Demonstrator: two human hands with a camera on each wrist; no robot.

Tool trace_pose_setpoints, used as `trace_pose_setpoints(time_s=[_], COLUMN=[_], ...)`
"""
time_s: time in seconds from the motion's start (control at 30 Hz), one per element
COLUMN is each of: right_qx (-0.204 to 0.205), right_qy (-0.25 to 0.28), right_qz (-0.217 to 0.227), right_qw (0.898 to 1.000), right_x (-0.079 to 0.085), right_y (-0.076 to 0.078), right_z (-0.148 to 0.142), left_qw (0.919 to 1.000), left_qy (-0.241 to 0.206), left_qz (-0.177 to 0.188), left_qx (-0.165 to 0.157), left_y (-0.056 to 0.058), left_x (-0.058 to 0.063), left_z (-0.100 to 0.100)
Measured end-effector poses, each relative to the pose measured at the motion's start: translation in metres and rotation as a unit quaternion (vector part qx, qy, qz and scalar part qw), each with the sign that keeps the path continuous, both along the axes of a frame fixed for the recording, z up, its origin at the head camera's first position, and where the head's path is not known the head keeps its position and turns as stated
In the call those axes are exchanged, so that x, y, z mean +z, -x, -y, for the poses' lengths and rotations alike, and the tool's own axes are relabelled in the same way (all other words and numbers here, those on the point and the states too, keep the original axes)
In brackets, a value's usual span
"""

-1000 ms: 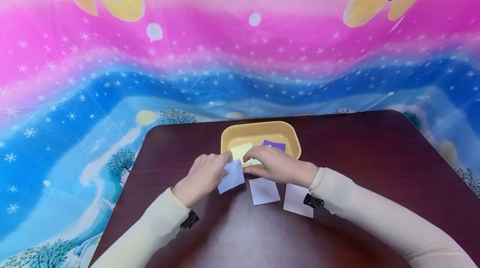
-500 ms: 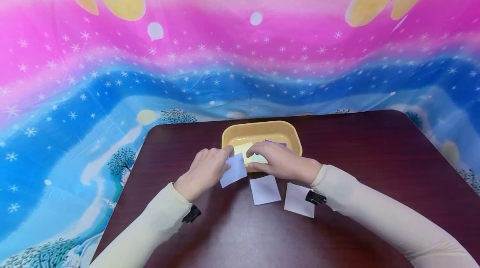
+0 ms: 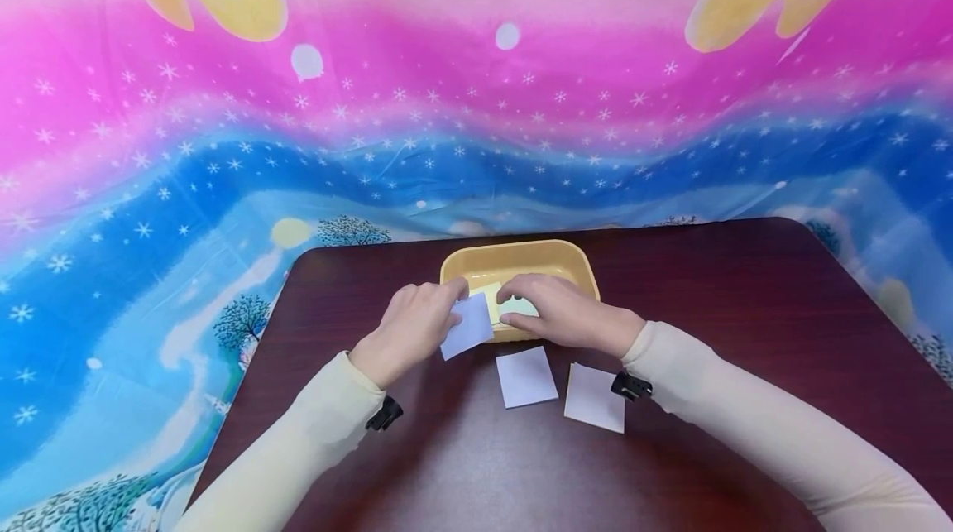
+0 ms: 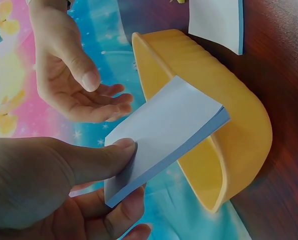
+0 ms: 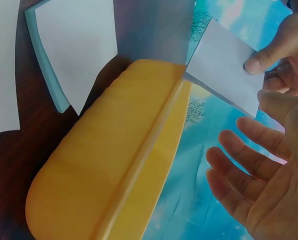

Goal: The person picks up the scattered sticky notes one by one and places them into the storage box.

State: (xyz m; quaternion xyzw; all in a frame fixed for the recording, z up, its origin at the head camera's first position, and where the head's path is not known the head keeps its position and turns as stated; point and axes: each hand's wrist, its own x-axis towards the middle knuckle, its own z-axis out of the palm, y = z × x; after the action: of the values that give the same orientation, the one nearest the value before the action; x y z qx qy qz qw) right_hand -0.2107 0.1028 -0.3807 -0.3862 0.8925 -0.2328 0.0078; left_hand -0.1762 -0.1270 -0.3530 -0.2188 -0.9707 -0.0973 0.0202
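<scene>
My left hand [image 3: 413,325] pinches a square pad of sticky notes [image 3: 467,327] between thumb and fingers. The pad has a whitish face and a blue edge [image 4: 189,152], and it is tilted over the near left rim of a yellow plastic tray [image 3: 521,252]. Across from it, my right hand [image 3: 566,313] hovers over the tray's near right side, its fingers loosely bent and holding nothing, as the right wrist view shows. Inside the tray lie a pale yellow pad [image 3: 488,299] and a pale green one [image 3: 519,308], both partly hidden by my hands.
Two more whitish square pads lie on the dark wooden table [image 3: 715,292] in front of the tray: a middle pad [image 3: 527,377] and a right-hand pad [image 3: 594,400] close below my right wrist. A printed cloth [image 3: 476,102] hangs behind the table.
My left hand has moved slightly up and right with its pad, nearer the tray. My right hand has shifted a little right and up, and now covers the purple pad seen earlier.
</scene>
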Motion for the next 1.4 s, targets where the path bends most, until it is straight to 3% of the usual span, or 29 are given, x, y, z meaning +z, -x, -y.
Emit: trace_pose_setpoints(time_s=[0.37,0.87,1.4], right_qx=[-0.005,-0.015,-0.026], right_qy=[-0.004,-0.005,-0.004], right_qz=[-0.004,0.004,0.015], right_qw=[1.0,1.0,1.0], right_x=[0.001,-0.003,-0.004], right_y=[0.004,0.015,0.022], right_z=[-0.007,-0.012,-0.018], left_qw=[0.9998,0.9991,0.9998], left_qy=[-0.005,-0.008,-0.013], left_qz=[-0.019,-0.039,-0.015], left_qx=[-0.009,-0.016,-0.007], left_y=[0.002,0.016,0.027], left_x=[0.004,0.002,-0.001], left_z=[-0.002,-0.005,-0.007])
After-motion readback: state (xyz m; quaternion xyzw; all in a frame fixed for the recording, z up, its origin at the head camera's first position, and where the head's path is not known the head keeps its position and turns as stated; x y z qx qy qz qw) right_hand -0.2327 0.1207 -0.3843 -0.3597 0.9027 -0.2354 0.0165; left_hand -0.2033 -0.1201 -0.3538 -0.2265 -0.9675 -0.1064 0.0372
